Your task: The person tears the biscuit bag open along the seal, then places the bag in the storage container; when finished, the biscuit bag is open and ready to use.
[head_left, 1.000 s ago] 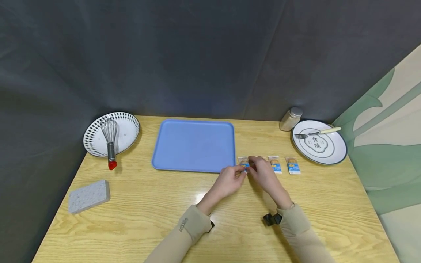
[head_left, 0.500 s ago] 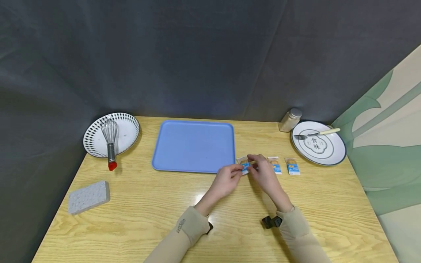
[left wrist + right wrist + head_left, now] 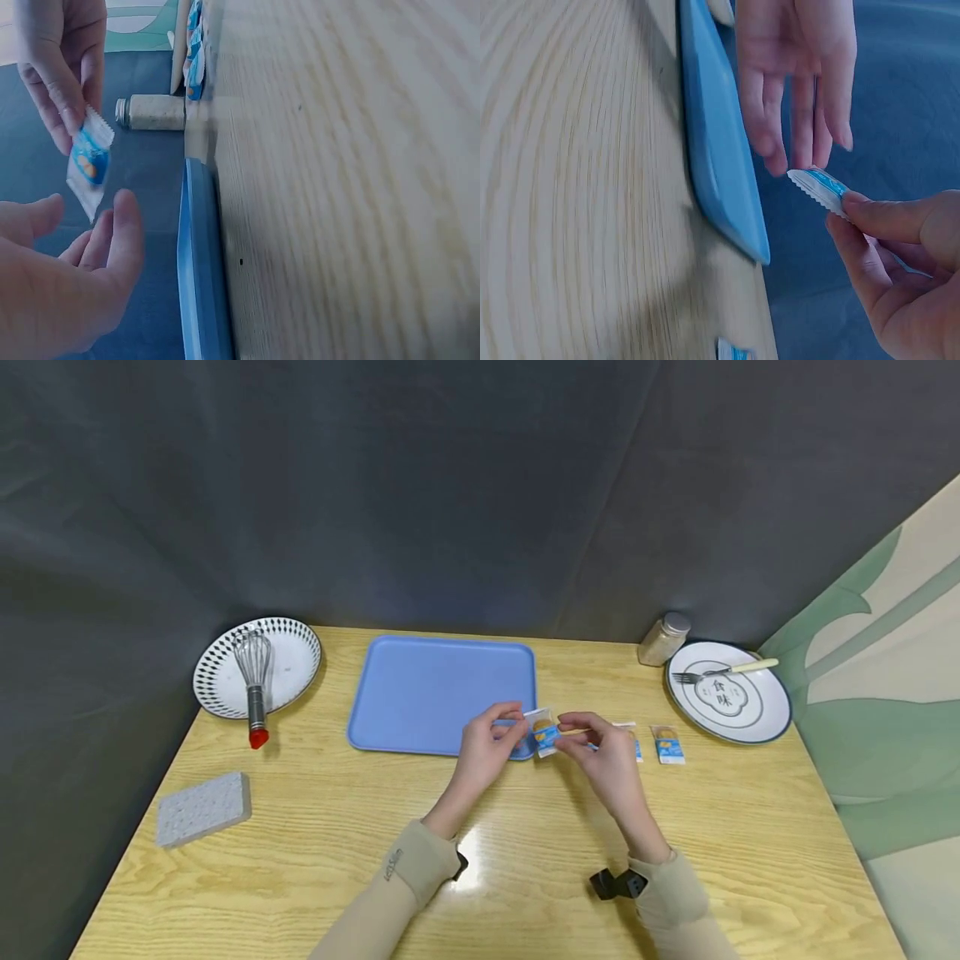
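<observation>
The small blue-and-white sealed snack packet [image 3: 543, 736] is held clear of the desk, just off the near right corner of the flat blue plastic tray [image 3: 420, 693]. The right hand [image 3: 607, 762] pinches its crimped edge between thumb and forefinger; keep this grip on the serrated seal only, so the contents are not crushed. The left hand [image 3: 486, 753] has its fingers [image 3: 795, 90] loosely spread beside the packet, and whether they touch it cannot be told. For a clean hold, close the left grip on the opposite seal. Two matching packets [image 3: 667, 745] lie on the light wooden desk [image 3: 300, 843], beside the white plate with a fork [image 3: 726, 693].
</observation>
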### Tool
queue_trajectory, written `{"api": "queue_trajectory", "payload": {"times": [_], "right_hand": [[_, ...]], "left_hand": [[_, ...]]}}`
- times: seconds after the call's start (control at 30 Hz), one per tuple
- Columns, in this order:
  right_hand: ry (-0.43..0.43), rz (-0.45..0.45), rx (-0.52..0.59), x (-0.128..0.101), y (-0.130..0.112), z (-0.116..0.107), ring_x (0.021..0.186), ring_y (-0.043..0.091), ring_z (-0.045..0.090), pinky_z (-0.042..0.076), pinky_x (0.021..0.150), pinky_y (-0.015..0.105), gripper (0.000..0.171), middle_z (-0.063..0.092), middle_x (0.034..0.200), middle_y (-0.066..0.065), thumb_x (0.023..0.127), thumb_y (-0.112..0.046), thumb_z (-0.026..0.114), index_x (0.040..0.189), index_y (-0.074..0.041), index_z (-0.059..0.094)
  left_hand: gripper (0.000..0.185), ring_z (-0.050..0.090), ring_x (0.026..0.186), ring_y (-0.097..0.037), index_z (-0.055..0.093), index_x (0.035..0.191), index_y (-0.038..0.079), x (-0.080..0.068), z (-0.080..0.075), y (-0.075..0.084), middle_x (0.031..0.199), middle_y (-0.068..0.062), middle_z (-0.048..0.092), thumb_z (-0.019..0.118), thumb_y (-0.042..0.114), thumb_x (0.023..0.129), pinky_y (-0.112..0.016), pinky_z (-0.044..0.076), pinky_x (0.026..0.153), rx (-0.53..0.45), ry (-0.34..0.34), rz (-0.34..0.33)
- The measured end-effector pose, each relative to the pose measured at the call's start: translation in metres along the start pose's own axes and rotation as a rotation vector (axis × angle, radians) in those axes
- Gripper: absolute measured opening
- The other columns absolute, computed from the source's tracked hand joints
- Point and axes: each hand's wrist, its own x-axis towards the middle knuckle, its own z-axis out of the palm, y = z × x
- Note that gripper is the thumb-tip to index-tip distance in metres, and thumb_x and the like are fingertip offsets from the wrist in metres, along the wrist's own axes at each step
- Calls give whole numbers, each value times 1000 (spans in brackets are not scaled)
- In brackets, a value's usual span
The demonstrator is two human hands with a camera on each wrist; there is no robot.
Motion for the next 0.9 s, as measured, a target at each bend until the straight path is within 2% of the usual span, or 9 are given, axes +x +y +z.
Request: {"api": "queue_trajectory", "payload": {"times": [0.1, 0.3, 0.47, 0.6, 0.8, 0.9], "right_hand": [[-7, -6, 16, -3, -5, 4, 92, 35, 77, 56, 71, 15, 26, 77, 112, 20, 92, 6, 81, 117, 6, 76], [-37, 6, 25, -7, -12, 10, 95, 34, 77, 57, 75, 17, 26, 77, 115, 20, 94, 2, 81, 120, 7, 76], [-46, 33, 26, -10, -11, 12, 94, 32, 77, 58, 76, 17, 24, 77, 112, 20, 94, 3, 81, 116, 8, 76], [-59, 24, 42, -10, -10, 14, 88, 31, 76, 61, 73, 22, 17, 78, 101, 19, 93, 5, 80, 110, 9, 77], [-67, 67, 109, -13, -10, 18, 73, 38, 75, 64, 65, 41, 12, 78, 90, 18, 93, 5, 81, 104, 9, 78], [-92, 99, 113, -15, -9, 19, 72, 38, 75, 64, 65, 42, 12, 78, 88, 17, 93, 2, 82, 103, 8, 78]], "left_hand": [[30, 78, 93, -36, 69, 130, -10, 2, -1, -1, 119, -25, 72, 69, 8, 106, -40, 65, 77, -70, -23, -34], [20, 73, 80, -12, 74, 116, -11, 4, -2, 1, 107, -21, 74, 72, 3, 103, -28, 64, 73, -202, 2, -137], [17, 70, 79, -8, 73, 110, -15, 4, -5, 4, 101, -16, 74, 71, 0, 103, -27, 63, 73, -283, -8, -151], [17, 71, 84, -10, 74, 109, -14, 4, -7, 6, 100, -15, 75, 71, 2, 103, -27, 63, 74, -276, -24, -142], [18, 74, 95, -32, 77, 112, -10, 2, -9, 6, 103, -18, 76, 71, 6, 104, -30, 62, 77, -206, -45, -128], [18, 75, 96, -31, 78, 112, -7, 2, -11, 5, 104, -17, 77, 72, 7, 104, -31, 61, 81, -151, -76, -111]]}}
